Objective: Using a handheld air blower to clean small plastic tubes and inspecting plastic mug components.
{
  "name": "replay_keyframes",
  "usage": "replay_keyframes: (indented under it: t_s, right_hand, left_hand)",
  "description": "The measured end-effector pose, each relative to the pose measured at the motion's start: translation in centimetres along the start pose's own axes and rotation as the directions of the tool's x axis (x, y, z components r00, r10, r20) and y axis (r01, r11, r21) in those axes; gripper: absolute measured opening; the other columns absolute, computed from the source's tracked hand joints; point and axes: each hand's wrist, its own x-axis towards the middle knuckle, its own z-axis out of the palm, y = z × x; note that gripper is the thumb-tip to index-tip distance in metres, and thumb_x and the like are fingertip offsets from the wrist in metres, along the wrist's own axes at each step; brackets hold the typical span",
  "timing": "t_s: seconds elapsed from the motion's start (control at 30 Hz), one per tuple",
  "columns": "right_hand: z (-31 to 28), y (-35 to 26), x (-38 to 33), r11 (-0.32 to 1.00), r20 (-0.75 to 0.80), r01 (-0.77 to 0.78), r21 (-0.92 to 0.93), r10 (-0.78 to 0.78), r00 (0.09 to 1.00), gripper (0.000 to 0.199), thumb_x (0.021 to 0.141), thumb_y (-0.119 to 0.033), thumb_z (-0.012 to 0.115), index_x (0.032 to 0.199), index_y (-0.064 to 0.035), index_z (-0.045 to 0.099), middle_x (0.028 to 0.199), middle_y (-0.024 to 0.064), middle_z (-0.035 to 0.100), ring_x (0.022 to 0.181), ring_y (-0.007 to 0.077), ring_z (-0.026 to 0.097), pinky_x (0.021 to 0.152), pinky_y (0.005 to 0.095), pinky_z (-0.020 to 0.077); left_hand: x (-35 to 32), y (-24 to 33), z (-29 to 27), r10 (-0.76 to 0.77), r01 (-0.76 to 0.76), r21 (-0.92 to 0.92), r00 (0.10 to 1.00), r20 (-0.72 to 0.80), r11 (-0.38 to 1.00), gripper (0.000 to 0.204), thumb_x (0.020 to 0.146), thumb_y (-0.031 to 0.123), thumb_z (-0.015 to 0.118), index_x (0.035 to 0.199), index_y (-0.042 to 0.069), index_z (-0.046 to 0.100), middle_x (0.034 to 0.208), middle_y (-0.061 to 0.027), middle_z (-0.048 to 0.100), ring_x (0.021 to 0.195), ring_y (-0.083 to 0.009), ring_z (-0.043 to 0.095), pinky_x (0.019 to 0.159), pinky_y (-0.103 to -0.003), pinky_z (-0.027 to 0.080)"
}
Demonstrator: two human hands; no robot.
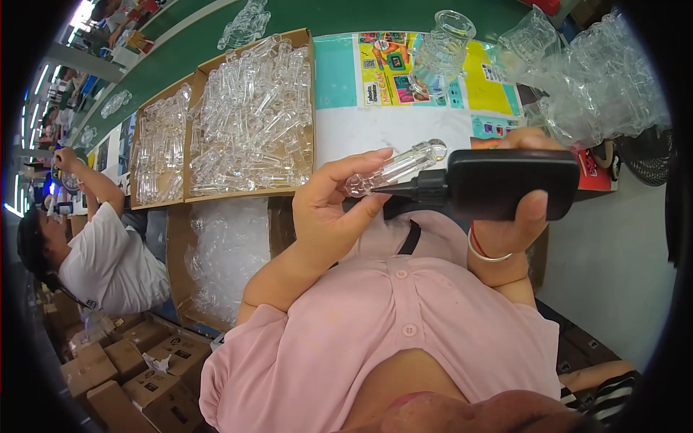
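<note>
Between the thumb and fingers of my left hand is a clear plastic tube-shaped part, tilted with its rounded end up to the right. My right hand is wrapped round a flat black squeeze bottle, lying sideways with its label side, if any, hidden. The bottle's thin pointed nozzle reaches left to the lower end of the clear part, close by my left fingertips. Whether the tip touches the part or anything comes out of it, I cannot tell.
Two open cardboard trays hold many clear parts at the left. Clear round pieces stand on a printed sheet, beside bagged clear pieces. Below the trays is a box of clear plastic. A co-worker sits at the left.
</note>
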Motion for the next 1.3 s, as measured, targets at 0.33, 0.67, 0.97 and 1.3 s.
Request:
replay_keyframes:
  t_s: [0.33,0.67,0.97,1.3]
  right_hand:
    - [1.1,-0.9,-0.6,0.974,-0.011,0.035,-0.224,-0.039,0.999,0.06,0.079,-0.057,0.055,0.103,-0.0025,0.045,0.085,0.0102,0.049,0.079,0.0168,0.048,0.072,0.0258,0.04]
    - [-0.1,0.2,-1.0,0.947,0.217,0.266,-0.181,-0.226,0.95,0.051,0.078,-0.042,0.063,0.106,-0.0027,0.046,0.089,0.0141,0.054,0.075,0.0189,0.055,0.068,0.0298,0.0466]
    - [1.6,-0.3,-1.1,0.998,0.005,0.017,-0.056,-0.017,1.0,0.051,0.08,-0.041,0.063,0.106,-0.001,0.046,0.093,0.0121,0.054,0.081,0.0174,0.055,0.072,0.0294,0.046]
    - [1.2,-0.6,-1.3,0.992,0.127,0.111,-0.059,-0.103,0.987,0.046,0.078,-0.031,0.066,0.107,-0.0003,0.047,0.093,0.013,0.054,0.078,0.0182,0.056,0.071,0.029,0.0466]
  left_hand:
    - [-0.4,-0.1,-0.3,0.029,-0.029,0.019,1.0,-0.008,0.999,0.035,0.073,-0.013,0.062,0.107,-0.005,0.053,0.116,-0.0222,0.054,0.111,-0.0263,0.053,0.091,-0.032,0.046]
    - [-0.8,-0.7,-0.7,0.221,-0.212,0.163,0.975,-0.034,0.964,0.039,0.068,-0.016,0.062,0.105,-0.004,0.056,0.115,-0.0242,0.055,0.105,-0.0258,0.057,0.085,-0.031,0.049]
    - [-1.1,-0.5,-1.3,0.294,-0.272,0.28,0.955,-0.04,0.921,0.044,0.062,-0.017,0.062,0.103,-0.003,0.058,0.112,-0.0234,0.058,0.101,-0.0253,0.059,0.083,-0.031,0.049]
    - [-1.4,-0.1,-1.5,0.284,-0.258,0.344,0.958,-0.027,0.903,0.044,0.062,-0.017,0.063,0.103,-0.002,0.058,0.11,-0.021,0.059,0.092,-0.0226,0.063,0.073,-0.026,0.052]
